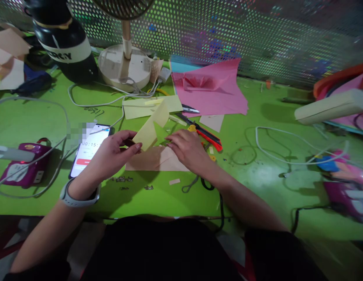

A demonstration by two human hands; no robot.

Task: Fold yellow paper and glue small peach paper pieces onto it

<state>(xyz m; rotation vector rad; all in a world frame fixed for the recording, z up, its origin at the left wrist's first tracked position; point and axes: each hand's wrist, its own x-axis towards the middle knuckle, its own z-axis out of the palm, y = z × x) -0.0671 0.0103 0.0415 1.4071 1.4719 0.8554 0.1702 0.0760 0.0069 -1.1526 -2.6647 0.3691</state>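
Note:
My left hand [120,148] pinches a folded pale yellow paper [152,127] by its lower left end, raised above the green table. The paper stands tilted, its far end up and to the right. Close to its right side is my right hand [185,150], fingers bent and bunched; whatever they grip, if anything, is hidden. Beneath both hands lies a peach paper strip [153,162]. A red and black utility knife [209,136] rests just beyond my right hand. Under the right wrist, scissors [191,184] are partly covered.
A lit phone [92,148] lies beside my left wrist. Behind are a fan base [124,66], a dark bottle [66,47] and pink paper [210,88]. White cables [96,104] cross the table [158,203]. A purple power adapter [26,164] sits left; a paper roll [328,107], right.

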